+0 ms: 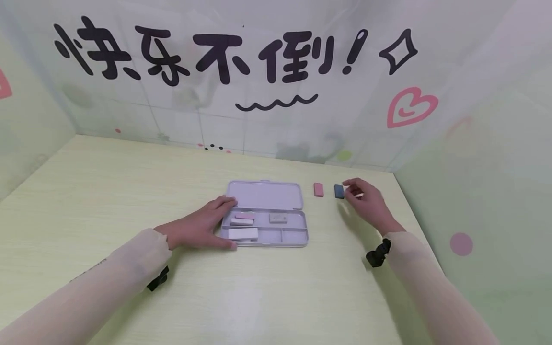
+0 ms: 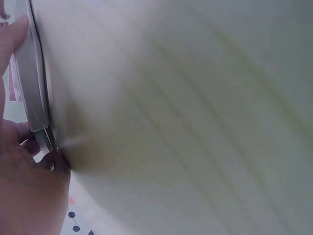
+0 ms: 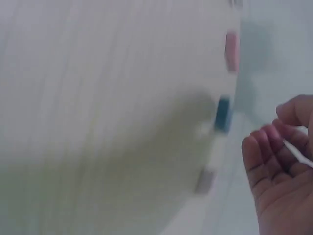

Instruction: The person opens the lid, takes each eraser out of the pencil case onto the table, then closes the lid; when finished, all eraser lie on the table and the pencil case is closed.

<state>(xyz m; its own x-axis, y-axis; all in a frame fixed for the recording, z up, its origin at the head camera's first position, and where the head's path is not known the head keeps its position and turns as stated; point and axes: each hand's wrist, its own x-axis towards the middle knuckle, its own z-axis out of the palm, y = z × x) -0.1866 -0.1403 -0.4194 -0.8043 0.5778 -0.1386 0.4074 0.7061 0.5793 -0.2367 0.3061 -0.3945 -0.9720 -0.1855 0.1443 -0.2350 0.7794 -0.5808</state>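
Note:
A lavender pencil case (image 1: 295,236) lies with its lid (image 1: 265,195) laid back. My left hand (image 1: 207,225) grips its left end, thumb at the front corner and fingers by the hinge; the left wrist view shows the fingers curled at the case's edge (image 2: 34,73). Beyond the case's right side are a pink eraser (image 1: 318,189) and a blue eraser (image 1: 339,191). Close by the blue one hovers my right hand (image 1: 364,199), fingers loosely bent, with nothing between them in the right wrist view. A greyish eraser (image 3: 205,181) shows there too, hidden by that hand in the head view.
Inside the case, a pink eraser (image 1: 245,216), white erasers (image 1: 243,234) and a grey eraser (image 1: 278,218) occupy the divided compartments. Printed sheeting (image 1: 267,129) walls the table (image 1: 267,297) at the back and both sides.

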